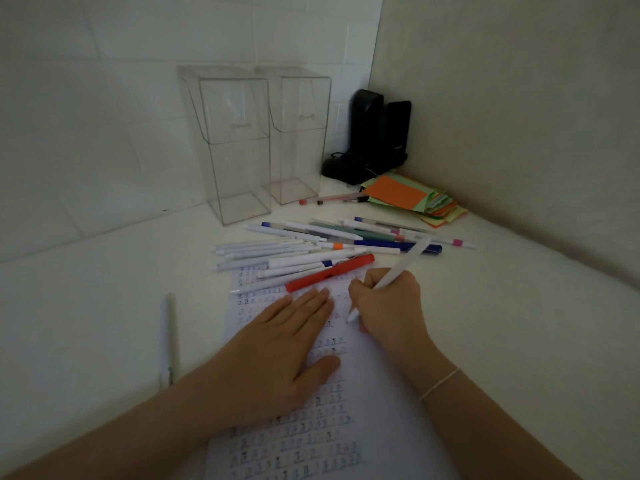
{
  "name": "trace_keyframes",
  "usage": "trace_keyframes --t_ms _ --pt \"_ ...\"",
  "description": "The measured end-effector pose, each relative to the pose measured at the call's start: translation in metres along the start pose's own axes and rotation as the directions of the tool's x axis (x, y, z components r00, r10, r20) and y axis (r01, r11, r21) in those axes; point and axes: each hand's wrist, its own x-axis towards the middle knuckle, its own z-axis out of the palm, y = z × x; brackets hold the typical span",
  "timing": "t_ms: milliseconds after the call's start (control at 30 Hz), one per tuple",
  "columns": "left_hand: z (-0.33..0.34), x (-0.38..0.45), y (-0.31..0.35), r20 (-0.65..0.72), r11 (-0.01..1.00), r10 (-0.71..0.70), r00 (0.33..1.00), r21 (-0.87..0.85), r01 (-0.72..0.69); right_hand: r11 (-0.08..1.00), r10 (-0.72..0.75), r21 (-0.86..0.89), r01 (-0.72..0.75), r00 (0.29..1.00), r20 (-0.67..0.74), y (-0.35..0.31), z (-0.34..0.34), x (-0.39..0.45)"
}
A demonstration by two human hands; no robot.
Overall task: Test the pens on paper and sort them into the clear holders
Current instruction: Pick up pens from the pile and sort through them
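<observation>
My right hand (388, 303) grips a white pen (403, 268) in a writing hold, its tip touching the paper (381, 393). The sheet is covered with rows of small written marks. My left hand (277, 344) lies flat on the sheet with fingers spread, holding nothing. Beyond the paper lies a pile of several pens (311, 244), mostly white, with a red marker (329, 273) across the sheet's top edge. Two tall clear holders, the left one (239, 147) and the right one (298, 133), stand at the back with nothing visible inside. A single white pen (168, 341) lies apart at the left.
Black speakers (377, 133) and a cabled black object fill the back corner. A stack of orange and green paper notes (415, 199) lies to the right, with red pens (332, 199) in front of the holders. Walls close the back and right.
</observation>
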Motion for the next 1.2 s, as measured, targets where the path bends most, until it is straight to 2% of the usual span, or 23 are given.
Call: trace_keyframes --t_ms 167,233,300,367,467,567,600,667,733,867,933,1000,1067,1200 --pt "0.002 0.001 -0.001 -0.001 1.0 0.002 1.0 -0.018 -0.002 0.993 -0.074 -0.095 0.07 0.996 -0.04 0.002 0.004 0.003" --pt "0.001 0.002 -0.001 -0.002 1.0 0.005 1.0 -0.029 -0.005 0.996 -0.076 -0.06 0.073 0.996 -0.041 0.004 0.002 0.004" --pt "-0.001 0.002 -0.001 0.003 0.998 0.004 1.0 -0.07 -0.004 0.996 -0.052 0.073 0.056 0.997 -0.055 0.006 -0.004 0.006" --pt "-0.003 0.004 -0.003 0.005 0.991 0.001 1.0 -0.137 0.0 0.956 -0.035 0.287 0.056 0.996 -0.078 0.006 -0.011 0.007" --pt "-0.005 0.006 -0.007 -0.017 0.96 -0.019 1.0 -0.28 0.014 0.86 -0.047 0.507 0.06 0.998 -0.039 0.003 -0.018 0.006" --pt "-0.006 0.007 -0.005 -0.083 0.904 -0.103 0.991 -0.424 0.059 0.71 0.032 0.701 -0.072 0.997 0.071 0.003 -0.019 0.009" --pt "-0.005 0.008 -0.003 -0.124 0.879 -0.147 0.981 -0.471 0.072 0.693 0.026 0.716 -0.087 0.995 0.095 0.004 -0.019 0.01" --pt "-0.003 0.011 0.003 -0.229 0.851 -0.206 0.951 -0.522 0.059 0.764 -0.037 0.644 -0.04 0.994 0.107 0.002 -0.018 0.009" --pt "0.002 0.015 0.006 -0.325 0.878 -0.184 0.928 -0.479 0.006 0.794 -0.114 0.609 -0.002 0.982 0.152 -0.002 -0.011 0.003" --pt "0.003 0.018 0.005 -0.383 0.883 -0.114 0.917 -0.462 -0.083 0.802 -0.231 0.597 0.032 0.938 0.259 -0.01 -0.004 -0.004" --pt "0.002 0.017 0.005 -0.394 0.872 -0.167 0.904 -0.487 -0.051 0.74 -0.216 0.67 -0.061 0.922 0.322 -0.011 -0.01 -0.001" --pt "0.003 0.017 0.006 -0.401 0.876 -0.199 0.894 -0.481 -0.02 0.584 -0.176 0.776 -0.239 0.895 0.409 -0.009 -0.017 0.005" --pt "0.002 0.017 0.007 -0.405 0.888 -0.19 0.895 -0.46 -0.02 0.468 -0.152 0.809 -0.354 0.87 0.469 -0.006 -0.021 0.009" --pt "0.006 0.016 0.004 -0.404 0.891 -0.218 0.888 -0.455 0.011 0.419 -0.146 0.793 -0.443 0.829 0.54 -0.002 -0.021 0.01"
